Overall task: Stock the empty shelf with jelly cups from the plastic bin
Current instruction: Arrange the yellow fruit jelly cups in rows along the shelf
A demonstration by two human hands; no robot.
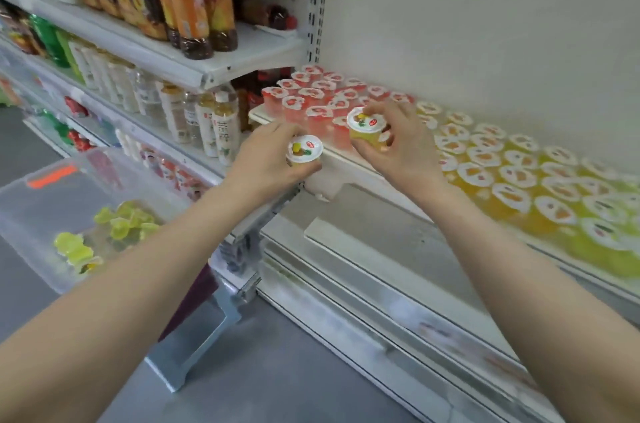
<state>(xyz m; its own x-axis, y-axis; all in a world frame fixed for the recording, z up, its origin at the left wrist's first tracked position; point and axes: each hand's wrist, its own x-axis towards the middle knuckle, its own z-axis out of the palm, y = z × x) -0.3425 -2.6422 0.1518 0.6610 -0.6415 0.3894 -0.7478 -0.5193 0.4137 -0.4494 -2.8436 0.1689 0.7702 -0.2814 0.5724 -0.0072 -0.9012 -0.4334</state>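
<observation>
My left hand [268, 159] grips a yellow jelly cup [304, 150] with a white lid, held just in front of the white shelf's front edge [346, 159]. My right hand [398, 145] grips a second yellow jelly cup [365, 129] over the front of the shelf, beside the red jelly cups [311, 103]. To the right, orange and yellow jelly cups [512, 173] fill the shelf in rows. The clear plastic bin [45, 187] at lower left holds several yellow-green jelly cups [121, 225].
Bottled drinks [194, 6] stand on the upper left shelf and more bottles [207, 124] on the shelf below it. The bin rests on a metal stand [207, 325] over a grey floor. Lower white shelves [381, 284] run under the stocked one.
</observation>
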